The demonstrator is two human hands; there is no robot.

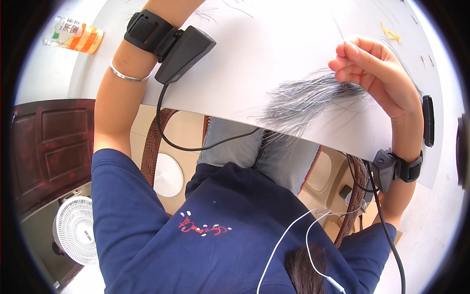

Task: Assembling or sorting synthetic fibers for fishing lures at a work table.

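Observation:
My right hand [367, 66] is closed in a pinch above the right part of the white table [235, 73]. From between its thumb and forefinger a thin grey strand [338, 25] sticks up. Under and beside that hand, a loose bundle of thin grey wire-like strands [313, 100] lies spread, its near ends hanging over the table edge. My left forearm reaches across the table and leaves the picture at the top, so the left hand is out of sight.
A drink bottle [73, 35] with an orange-and-white label lies at the far left. Loose strands [203, 12] are scattered at the far side. Right of them are a yellow tie [390, 32] and a flat black object [428, 120]. Black cables [196, 148] hang from both wrist devices.

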